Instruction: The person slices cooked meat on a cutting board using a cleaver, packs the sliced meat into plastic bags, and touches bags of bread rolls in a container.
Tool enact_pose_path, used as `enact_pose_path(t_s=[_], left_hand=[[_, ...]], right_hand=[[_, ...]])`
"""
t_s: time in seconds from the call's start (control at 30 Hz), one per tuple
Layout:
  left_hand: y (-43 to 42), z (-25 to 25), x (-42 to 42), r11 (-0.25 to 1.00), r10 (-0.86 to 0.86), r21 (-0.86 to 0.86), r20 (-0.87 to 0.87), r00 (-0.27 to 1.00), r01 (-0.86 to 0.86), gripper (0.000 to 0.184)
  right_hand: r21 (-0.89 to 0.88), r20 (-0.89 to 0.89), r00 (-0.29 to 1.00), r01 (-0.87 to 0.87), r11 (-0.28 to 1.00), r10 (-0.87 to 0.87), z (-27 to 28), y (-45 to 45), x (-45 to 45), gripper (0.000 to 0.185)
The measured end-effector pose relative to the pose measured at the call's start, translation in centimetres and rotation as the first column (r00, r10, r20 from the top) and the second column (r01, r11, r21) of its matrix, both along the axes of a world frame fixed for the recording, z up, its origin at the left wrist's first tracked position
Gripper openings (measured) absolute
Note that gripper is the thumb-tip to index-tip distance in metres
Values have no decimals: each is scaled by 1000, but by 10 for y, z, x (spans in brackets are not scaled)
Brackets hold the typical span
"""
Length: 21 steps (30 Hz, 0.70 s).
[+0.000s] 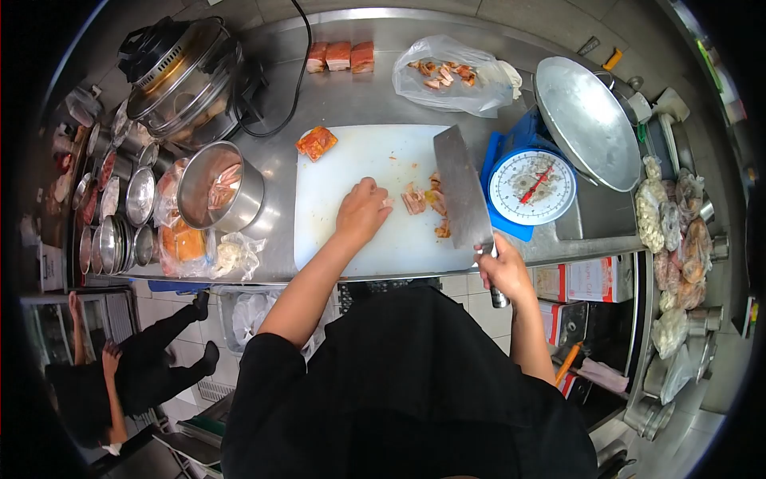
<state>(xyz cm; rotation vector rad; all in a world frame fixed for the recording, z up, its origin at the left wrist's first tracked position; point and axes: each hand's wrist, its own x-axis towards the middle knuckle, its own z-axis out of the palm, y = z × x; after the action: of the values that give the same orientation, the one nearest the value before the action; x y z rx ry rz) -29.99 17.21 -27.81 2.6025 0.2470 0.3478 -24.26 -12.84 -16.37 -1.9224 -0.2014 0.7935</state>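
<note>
My right hand (504,270) is wrapped round the handle of a large cleaver (464,188), whose broad blade lies over the right edge of the white cutting board (343,152). Chopped meat pieces (414,199) lie against and left of the blade. My left hand (364,209) rests on the board left of these pieces, its fingers curled together; whether anything is under them is hidden. A reddish roasted chunk (317,143) sits at the board's upper left corner.
Right of the board stands a blue scale (532,188) with a metal pan (586,124). Behind are a plastic bag of meat (455,76) and meat blocks (339,57). A steel pot (220,188) stands left. Another person (132,375) is at lower left.
</note>
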Motion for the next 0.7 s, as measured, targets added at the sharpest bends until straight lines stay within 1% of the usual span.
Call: enact_pose_path(t_s=[0.03, 0.07, 0.1, 0.13, 0.17, 0.2, 0.27, 0.33, 0.37, 0.43, 0.47, 0.5, 0.53, 0.6, 0.67, 0.7], left_hand=[[2, 2, -1, 998, 51, 24, 61, 997, -52, 26], [6, 0, -1, 998, 49, 27, 56, 997, -51, 26], [11, -5, 1, 999, 42, -5, 43, 998, -42, 23], [15, -10, 3, 999, 37, -38, 31, 999, -36, 21], [18, -15, 6, 999, 41, -37, 29, 999, -40, 21], [20, -17, 8, 999, 41, -20, -3, 999, -41, 20], [23, -21, 12, 999, 41, 0, -36, 999, -41, 19], [20, -21, 16, 996, 80, -16, -134, 988, -83, 17], [22, -20, 19, 997, 75, -13, -133, 988, -78, 17], [29, -15, 29, 983, 48, -172, -132, 990, -70, 16], [31, -12, 40, 984, 39, -167, -125, 991, -59, 16], [34, -8, 55, 950, 60, -300, -102, 993, -88, 19], [37, 1, 72, 897, 83, -428, -84, 993, -111, 23], [41, 30, 126, 897, 92, -425, -92, 991, -123, 32], [52, 53, 196, 916, 12, -401, 8, 1000, -7, 34], [61, 59, 235, 940, -12, -340, 31, 999, 22, 38]], right_hand=[[23, -55, 998, -21, 1000, 22, -5, -3, -2, 19], [57, -133, 990, -37, 998, 45, -13, -6, -2, 20], [58, -138, 989, -37, 998, 45, -23, -7, -4, 20], [75, -193, 978, -62, 995, 75, -31, -5, -5, 19], [94, -245, 963, -88, 992, 109, -37, -4, -5, 19], [74, -270, 957, -85, 994, 102, -38, 1, -8, 19], [98, -293, 948, -98, 990, 123, -46, 3, -9, 20], [131, -332, 933, -100, 986, 139, -55, 4, -8, 20], [133, -330, 934, -95, 987, 135, -56, 3, -8, 20], [95, -342, 932, -91, 991, 118, -56, 2, -7, 20], [95, -336, 935, -83, 992, 110, -55, -2, -7, 20], [100, -330, 938, -73, 992, 102, -51, -5, -6, 20], [62, -307, 947, -81, 995, 96, -46, -8, -6, 20], [13, -280, 957, -77, 997, 78, -44, -16, -6, 20], [9, -267, 963, -44, 999, 45, -41, -25, -10, 21], [-1, -262, 965, -22, 1000, 20, -38, -30, -12, 22]])
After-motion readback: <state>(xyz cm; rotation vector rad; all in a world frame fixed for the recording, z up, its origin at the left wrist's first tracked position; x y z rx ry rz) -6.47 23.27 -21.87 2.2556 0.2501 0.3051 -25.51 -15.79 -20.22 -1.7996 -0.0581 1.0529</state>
